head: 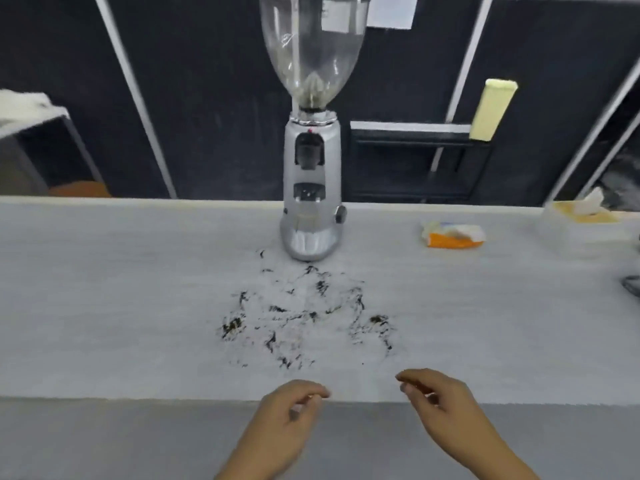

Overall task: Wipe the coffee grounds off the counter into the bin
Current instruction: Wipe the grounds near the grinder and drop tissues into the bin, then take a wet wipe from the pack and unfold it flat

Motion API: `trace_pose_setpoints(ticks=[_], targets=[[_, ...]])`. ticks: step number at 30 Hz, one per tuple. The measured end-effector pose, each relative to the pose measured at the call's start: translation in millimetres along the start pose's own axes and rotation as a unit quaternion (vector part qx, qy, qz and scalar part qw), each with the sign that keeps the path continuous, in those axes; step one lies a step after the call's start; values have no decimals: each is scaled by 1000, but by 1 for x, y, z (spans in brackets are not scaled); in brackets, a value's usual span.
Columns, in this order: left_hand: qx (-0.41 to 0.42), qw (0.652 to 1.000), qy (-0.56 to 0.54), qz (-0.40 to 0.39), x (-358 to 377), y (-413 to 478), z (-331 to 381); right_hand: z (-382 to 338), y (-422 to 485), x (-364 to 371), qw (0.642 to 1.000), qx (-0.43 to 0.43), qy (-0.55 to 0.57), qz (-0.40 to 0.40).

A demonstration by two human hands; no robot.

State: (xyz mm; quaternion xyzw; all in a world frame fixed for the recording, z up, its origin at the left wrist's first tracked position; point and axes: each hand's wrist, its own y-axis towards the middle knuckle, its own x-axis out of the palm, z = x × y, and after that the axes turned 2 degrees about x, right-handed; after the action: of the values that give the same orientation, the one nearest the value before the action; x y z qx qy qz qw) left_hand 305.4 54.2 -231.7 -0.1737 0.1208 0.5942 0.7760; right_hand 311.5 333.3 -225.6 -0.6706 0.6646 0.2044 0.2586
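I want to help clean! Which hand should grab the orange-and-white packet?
Probably the right hand: empty, and nearer the soft orange-and-white packet, which lies right of the silver grinder.

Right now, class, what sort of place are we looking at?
Probably a coffee bar or café: a silver coffee grinder stands on a pale counter, with spilled coffee grounds before it.

We log two bare forearms coming in from the bottom edge, angled toward each other. The bare left hand [294, 407] is palm down, fingers loosely curled, nothing held. The bare right hand [438, 398] is the same: fingers loosely curled, nothing held. The hands are apart, not touching.
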Motion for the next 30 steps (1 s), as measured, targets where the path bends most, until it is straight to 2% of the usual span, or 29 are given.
trace_pose_setpoints(ticks=[4, 8, 11, 16, 21, 25, 30], targets=[[23, 1000, 1, -12, 33, 85, 50, 23, 53, -59, 997, -16, 39, 67], [6, 1000, -11, -3, 79, 167, 78, 65, 118, -112, 996, -30, 41, 73], [-7, 1000, -13, 9, 114, 216, 92, 97, 166, -153, 997, -29, 15, 71], [46, 998, 48, -5, 155, 297, 116, 143, 251, -210, 989, -13, -56, 138], [98, 987, 130, -17, 187, 391, 144, 159, 334, -227, 968, -34, -164, 190], [138, 971, 195, -12, 213, 467, 154, 170, 379, -222, 934, -44, -302, 184], [181, 945, 271, -32, 240, 538, 139, 188, 415, -225, 930, -119, -277, 211]])
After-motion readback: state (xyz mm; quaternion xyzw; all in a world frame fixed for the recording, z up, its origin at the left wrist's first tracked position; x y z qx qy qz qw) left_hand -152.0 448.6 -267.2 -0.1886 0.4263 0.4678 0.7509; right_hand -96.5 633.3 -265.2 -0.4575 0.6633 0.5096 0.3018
